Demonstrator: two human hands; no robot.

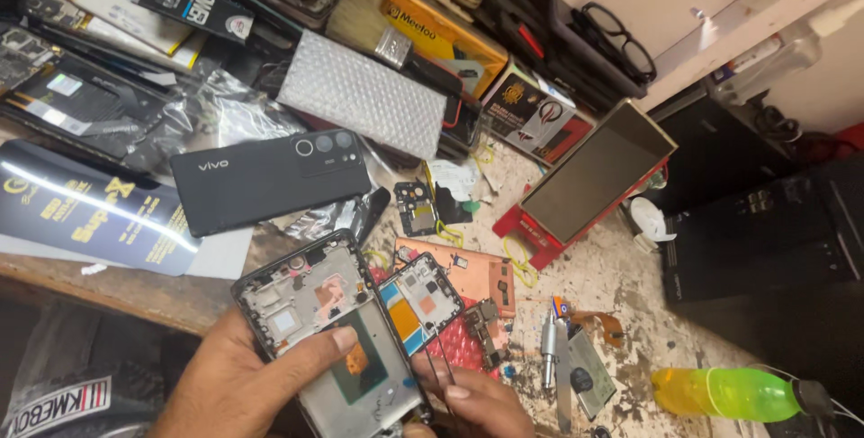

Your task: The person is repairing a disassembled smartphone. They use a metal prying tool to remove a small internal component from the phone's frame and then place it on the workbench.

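Cluttered repair bench: left hand (247, 375) grips an opened phone frame (328, 334), back cover (270, 179) already off; right hand (472, 402) pinches what may be tweezers (434, 370) over its still-mounted circuit board (420, 301).

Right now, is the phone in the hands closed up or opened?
Opened. The phone frame in the left hand shows bare internals, and a small board is swung out beside it.

Bright even light, glare on packaging (99, 204)
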